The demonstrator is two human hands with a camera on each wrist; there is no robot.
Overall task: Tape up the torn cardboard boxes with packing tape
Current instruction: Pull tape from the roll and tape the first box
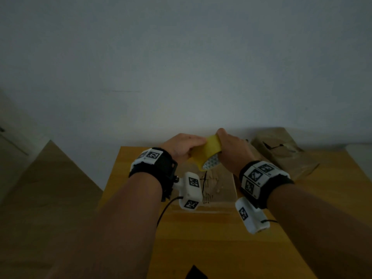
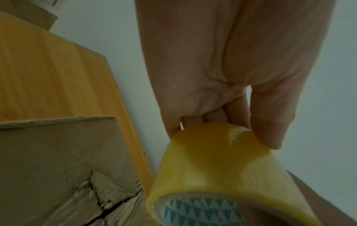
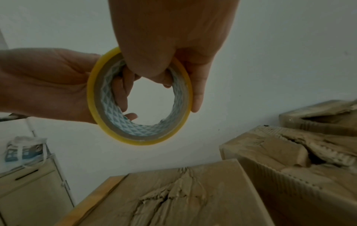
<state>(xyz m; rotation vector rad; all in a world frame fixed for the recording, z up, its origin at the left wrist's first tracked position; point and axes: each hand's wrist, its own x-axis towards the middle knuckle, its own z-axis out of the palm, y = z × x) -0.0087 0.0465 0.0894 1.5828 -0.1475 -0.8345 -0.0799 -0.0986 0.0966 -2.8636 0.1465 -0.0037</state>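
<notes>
A roll of yellow packing tape [image 1: 207,156] is held up in both hands above a torn cardboard box [image 1: 217,190] on the wooden table. My left hand [image 1: 185,148] pinches the roll's outer band from the left, thumb and fingers [image 2: 228,116] on the tape [image 2: 222,168]. My right hand [image 1: 231,150] grips the roll from the right, with fingers curled through the patterned core [image 3: 173,73] of the roll [image 3: 139,137]. The box's top has a jagged crumpled tear [image 3: 170,197], also visible in the left wrist view [image 2: 100,203].
A second torn box [image 1: 285,154] sits at the back right against the wall, with another behind it [image 3: 318,116]. The wooden table [image 1: 201,238] extends toward me. A low cabinet [image 3: 29,191] carrying a small bag [image 3: 23,151] stands to the left. A dark object [image 1: 195,273] lies at the near edge.
</notes>
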